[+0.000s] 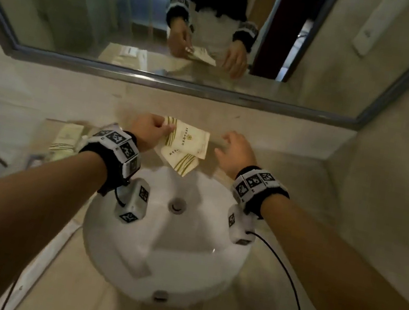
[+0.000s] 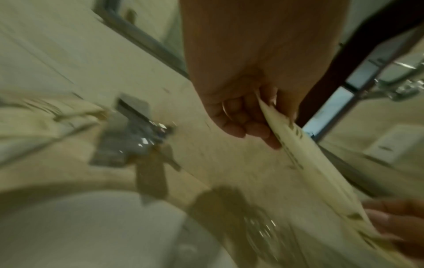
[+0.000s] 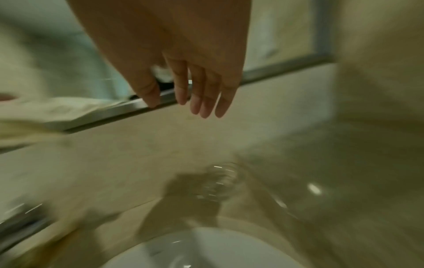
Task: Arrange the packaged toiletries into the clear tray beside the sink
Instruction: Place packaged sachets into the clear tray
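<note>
My left hand (image 1: 160, 127) pinches two flat cream packets with gold stripes (image 1: 189, 140) above the counter behind the sink; in the left wrist view my left hand (image 2: 263, 127) has the thumb and curled fingers clamped on the packets' (image 2: 309, 163) edge. My right hand (image 1: 226, 146) hovers just right of them, fingers relaxed and holding nothing; the right wrist view shows my right hand (image 3: 195, 101) with straight fingers. The clear tray (image 1: 38, 138) stands left of the sink, blurred, with more cream packets (image 1: 65, 138) lying in it.
The round white sink (image 1: 164, 243) is below my hands. A chrome tap (image 2: 133, 130) stands behind it. A clear glass (image 3: 218, 181) sits on the beige counter under my right hand. A mirror (image 1: 86, 13) spans the back wall. A black cable (image 1: 286, 271) trails from my right wrist.
</note>
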Motion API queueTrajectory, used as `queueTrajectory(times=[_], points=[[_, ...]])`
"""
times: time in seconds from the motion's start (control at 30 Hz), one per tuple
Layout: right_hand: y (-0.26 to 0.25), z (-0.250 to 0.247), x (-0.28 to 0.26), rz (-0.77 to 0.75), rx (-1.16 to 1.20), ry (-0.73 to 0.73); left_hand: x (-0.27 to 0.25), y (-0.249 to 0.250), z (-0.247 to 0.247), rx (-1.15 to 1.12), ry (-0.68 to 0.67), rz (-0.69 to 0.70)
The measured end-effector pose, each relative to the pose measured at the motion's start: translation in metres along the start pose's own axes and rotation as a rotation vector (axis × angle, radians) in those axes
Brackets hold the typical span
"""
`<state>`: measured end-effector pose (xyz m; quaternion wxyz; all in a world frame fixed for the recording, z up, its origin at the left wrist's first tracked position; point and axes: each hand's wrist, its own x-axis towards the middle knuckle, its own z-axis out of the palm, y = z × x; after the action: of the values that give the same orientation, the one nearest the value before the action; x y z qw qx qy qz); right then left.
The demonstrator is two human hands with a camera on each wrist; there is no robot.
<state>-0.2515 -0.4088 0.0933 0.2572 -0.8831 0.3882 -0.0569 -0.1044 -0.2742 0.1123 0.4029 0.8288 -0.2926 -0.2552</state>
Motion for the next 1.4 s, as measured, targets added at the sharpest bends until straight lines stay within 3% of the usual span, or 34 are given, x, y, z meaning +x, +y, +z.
queueTrajectory(times=[0.2,0.3,0.37,0.43,0.53,0.63,0.7,0.8,1.03,1.4], points=[[0.14,-0.017,-0.015,0.689,0.421,0.321,0.008,0.03,0.101,0.05,-0.165,0.046],[0.192,-0.013,-0.03,0.973,0.558,0.3,0.013,0.033,0.135,0.005,-0.218,0.019],[0.221,0.002,-0.03,1.068,0.744,0.302,0.018,0.033,0.154,0.026,-0.225,0.012],[0.244,0.016,-0.028,1.141,0.84,0.208,0.023,0.032,0.168,0.067,-0.226,0.003],[0.239,0.016,-0.026,1.146,1.291,0.243,0.029,0.031,0.186,0.106,-0.231,-0.013],[0.238,0.021,-0.023,1.034,1.725,0.376,0.035,0.03,0.197,0.113,-0.225,-0.023],[0.242,0.024,-0.018,1.032,1.914,0.413,0.038,0.03,0.2,0.122,-0.219,-0.018],[0.249,0.026,-0.012,1.052,1.965,0.434,0.041,0.03,0.204,0.12,-0.207,-0.019],[0.253,0.026,-0.005,0.92,2.195,0.392,0.047,0.032,0.208,0.109,-0.188,-0.034],[0.263,0.042,-0.012,0.916,2.082,0.396,0.041,0.034,0.211,0.099,-0.199,-0.018]])
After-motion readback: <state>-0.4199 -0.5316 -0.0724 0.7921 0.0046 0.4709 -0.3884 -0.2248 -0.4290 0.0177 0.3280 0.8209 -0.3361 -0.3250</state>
